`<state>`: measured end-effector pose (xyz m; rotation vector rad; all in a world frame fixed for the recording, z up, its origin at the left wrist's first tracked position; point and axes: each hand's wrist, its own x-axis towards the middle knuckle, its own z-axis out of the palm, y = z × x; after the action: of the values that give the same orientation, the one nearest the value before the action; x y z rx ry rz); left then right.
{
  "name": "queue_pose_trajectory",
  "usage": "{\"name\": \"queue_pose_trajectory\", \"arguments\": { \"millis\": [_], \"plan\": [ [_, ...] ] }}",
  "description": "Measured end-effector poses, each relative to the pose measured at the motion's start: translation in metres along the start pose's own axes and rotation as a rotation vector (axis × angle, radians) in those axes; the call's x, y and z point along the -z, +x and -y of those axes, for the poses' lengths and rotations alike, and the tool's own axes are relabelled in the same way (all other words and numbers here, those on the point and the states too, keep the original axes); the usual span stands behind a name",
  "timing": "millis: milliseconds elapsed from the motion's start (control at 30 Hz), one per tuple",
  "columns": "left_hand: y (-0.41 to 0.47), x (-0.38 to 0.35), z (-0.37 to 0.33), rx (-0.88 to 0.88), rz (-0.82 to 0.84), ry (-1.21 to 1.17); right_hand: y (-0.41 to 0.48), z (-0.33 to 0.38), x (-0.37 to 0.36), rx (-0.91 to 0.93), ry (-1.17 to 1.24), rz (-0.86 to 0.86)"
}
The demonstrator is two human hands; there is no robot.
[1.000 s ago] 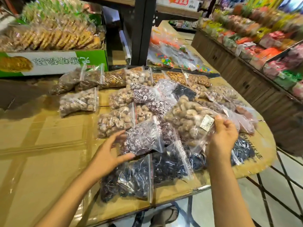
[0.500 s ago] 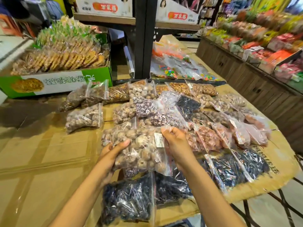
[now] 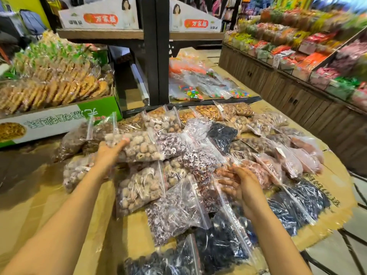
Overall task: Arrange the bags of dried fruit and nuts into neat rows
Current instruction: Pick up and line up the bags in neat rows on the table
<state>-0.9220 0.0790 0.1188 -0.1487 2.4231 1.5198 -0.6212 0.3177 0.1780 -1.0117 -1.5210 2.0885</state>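
Gripping a bag of pale nuts in my left hand over the piled bags on cardboard, right hand empty above them, fingers spread.

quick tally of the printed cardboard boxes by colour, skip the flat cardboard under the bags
white boxes with an orange logo, on the shelf: 2
green and white box holding packs of biscuits: 1
total: 3
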Motion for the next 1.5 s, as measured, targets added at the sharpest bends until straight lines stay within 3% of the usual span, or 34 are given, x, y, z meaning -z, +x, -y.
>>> {"name": "queue_pose_trajectory", "arguments": {
  "millis": [100, 200, 333, 500, 600, 667, 733, 867, 1000, 1133, 1300, 1500],
  "plan": [
    [0.006, -0.024, 0.013, -0.157, 0.009, 0.468, 0.01, -0.003, -0.006, -0.005, 0.015, -0.011],
    [-0.002, -0.033, 0.018, -0.172, 0.03, 0.513, 0.023, -0.008, -0.012, -0.006, -0.041, 0.0],
    [-0.001, -0.035, 0.019, -0.205, 0.017, 0.612, 0.043, -0.004, -0.02, 0.047, -0.294, -0.05],
    [0.0, -0.047, -0.007, -0.027, -0.035, 0.728, 0.083, 0.011, -0.022, 0.165, -0.524, -0.15],
    [-0.001, -0.056, -0.015, 0.042, -0.074, 0.698, 0.106, 0.012, -0.02, 0.098, -0.719, -0.089],
    [-0.006, -0.061, -0.016, -0.074, -0.107, 0.699, 0.119, 0.007, -0.018, 0.018, -0.8, -0.035],
    [-0.018, -0.069, -0.023, -0.306, -0.093, 0.645, 0.132, 0.007, -0.016, 0.0, -0.859, -0.042],
    [-0.027, -0.095, -0.059, -0.604, 0.144, 0.633, 0.147, 0.008, -0.012, -0.066, -0.973, -0.091],
    [-0.022, -0.127, -0.084, -0.644, 0.352, 0.912, 0.143, 0.002, -0.01, -0.039, -0.899, -0.102],
    [-0.01, -0.143, -0.092, -0.584, 0.338, 1.124, 0.142, 0.002, -0.007, -0.054, -0.854, -0.107],
    [-0.027, -0.135, -0.109, -0.547, 0.367, 1.01, 0.139, -0.001, -0.007, -0.11, -0.725, -0.102],
    [-0.044, -0.102, -0.081, -0.603, 0.093, 0.657, 0.117, -0.002, -0.008, -0.131, -0.568, -0.136]
  ]
}}
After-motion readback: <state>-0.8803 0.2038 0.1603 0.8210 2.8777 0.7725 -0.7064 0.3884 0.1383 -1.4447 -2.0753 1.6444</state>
